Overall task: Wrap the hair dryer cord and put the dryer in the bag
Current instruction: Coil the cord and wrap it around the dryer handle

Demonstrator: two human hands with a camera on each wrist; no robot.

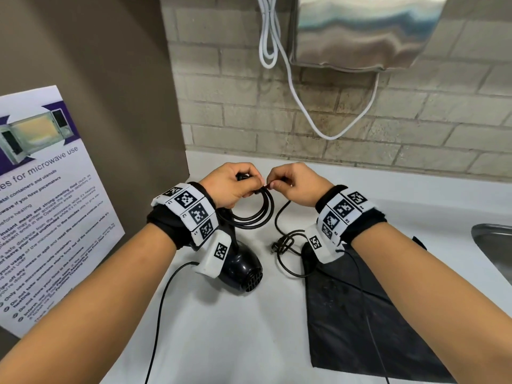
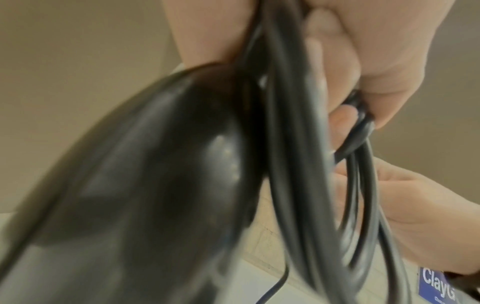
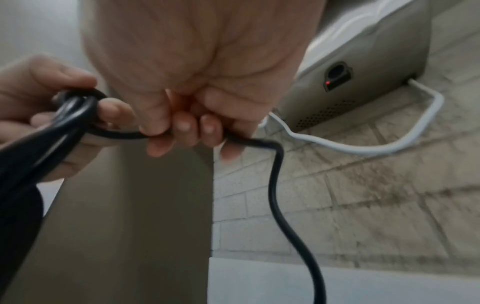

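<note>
Mid-wrap: left hand [image 1: 228, 187] gripping cord [image 1: 255, 214] coils above dryer [image 1: 243, 268] on worktop [image 1: 221, 328], right hand [image 1: 295, 184] pinching loose run; next, feeding remaining slack round, bag [image 1: 360, 314] alongside.

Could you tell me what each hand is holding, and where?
Left hand grips the cord at the top of its coiled loops; right hand pinches its loose run beside them.

We see a glossy black hair dryer [image 1: 243, 268], its black cord [image 1: 256, 214], and a black bag [image 1: 357, 314] on a white counter [image 1: 221, 328]; white wristbands [image 1: 191, 210] bear black square-code patterns; beige brick-patterned tiles [image 1: 415, 128]; a white cable [image 1: 327, 134]; a purple-and-white microwave notice [image 1: 47, 189].
</note>
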